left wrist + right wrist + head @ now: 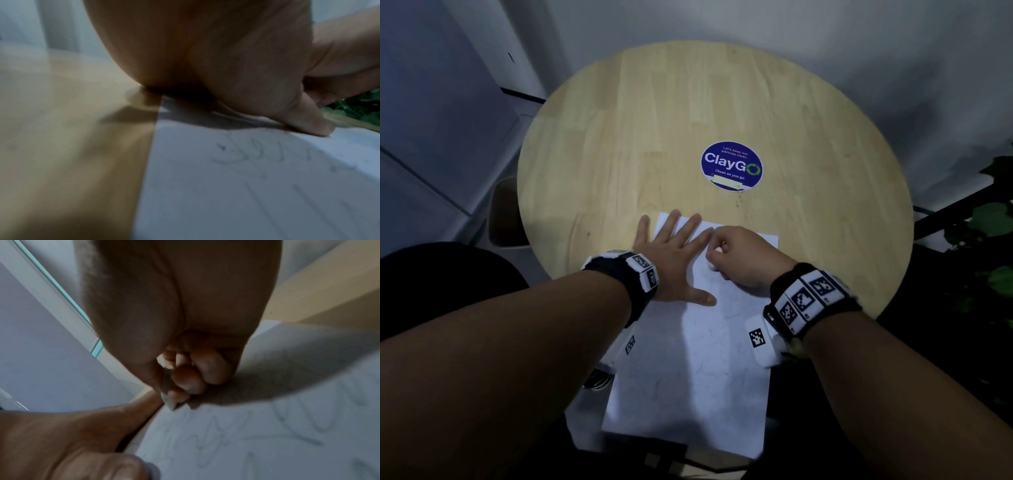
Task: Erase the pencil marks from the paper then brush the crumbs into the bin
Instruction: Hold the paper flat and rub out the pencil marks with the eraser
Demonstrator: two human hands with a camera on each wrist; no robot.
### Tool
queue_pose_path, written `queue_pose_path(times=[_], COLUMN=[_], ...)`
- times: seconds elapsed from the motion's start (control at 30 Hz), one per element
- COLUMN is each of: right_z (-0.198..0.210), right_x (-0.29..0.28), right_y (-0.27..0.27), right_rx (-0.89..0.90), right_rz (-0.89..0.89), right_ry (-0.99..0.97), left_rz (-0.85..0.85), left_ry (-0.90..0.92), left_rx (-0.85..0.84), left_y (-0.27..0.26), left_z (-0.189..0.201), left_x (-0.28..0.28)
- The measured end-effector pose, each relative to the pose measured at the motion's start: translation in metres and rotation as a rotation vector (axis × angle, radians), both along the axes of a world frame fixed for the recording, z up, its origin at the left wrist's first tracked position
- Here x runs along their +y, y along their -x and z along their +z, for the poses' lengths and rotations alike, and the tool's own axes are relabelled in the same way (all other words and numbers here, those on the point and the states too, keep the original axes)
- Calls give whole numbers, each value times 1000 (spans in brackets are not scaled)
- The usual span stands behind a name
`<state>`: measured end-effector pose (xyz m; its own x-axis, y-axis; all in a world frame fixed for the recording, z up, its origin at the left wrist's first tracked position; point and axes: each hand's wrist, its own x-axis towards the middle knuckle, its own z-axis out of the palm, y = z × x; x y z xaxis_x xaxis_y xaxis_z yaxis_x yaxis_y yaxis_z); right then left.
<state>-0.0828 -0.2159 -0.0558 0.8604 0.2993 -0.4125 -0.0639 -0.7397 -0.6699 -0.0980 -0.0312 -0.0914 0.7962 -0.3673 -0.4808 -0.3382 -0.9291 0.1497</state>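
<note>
A white sheet of paper (695, 370) with faint pencil scribbles (236, 431) lies on the round wooden table (654, 130) and overhangs its near edge. My left hand (671, 253) lies flat on the sheet's upper left part, fingers spread and straight, thumb (308, 120) pressing the paper (246, 186). Just to its right, my right hand (736, 257) is curled around a small white eraser (711, 266), whose tip (169, 403) touches the paper (267, 443) among the marks.
A round blue "ClayGo" sticker (731, 165) sits mid-table with a few dark specks just below it. A pale bin-like container (505, 212) stands on the floor left of the table. Green plant leaves (993, 219) show at the right.
</note>
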Motion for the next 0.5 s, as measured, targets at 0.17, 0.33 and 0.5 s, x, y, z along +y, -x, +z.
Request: queue_pose_path(times=[0.17,0.33,0.5], right_z=[0,4,-1], right_x=[2,5,5], right_y=[-8,-1,-5], right_rx=[-130,11,-107], right_rz=[-69,68,-85], right_ry=[106,69,91], left_rz=[3,0,7], left_ry=[-45,-63,-64], left_rx=[24,46,48], left_y=[-1,-2,-2], left_z=[2,2,4], left_x=[-2,-3,-4])
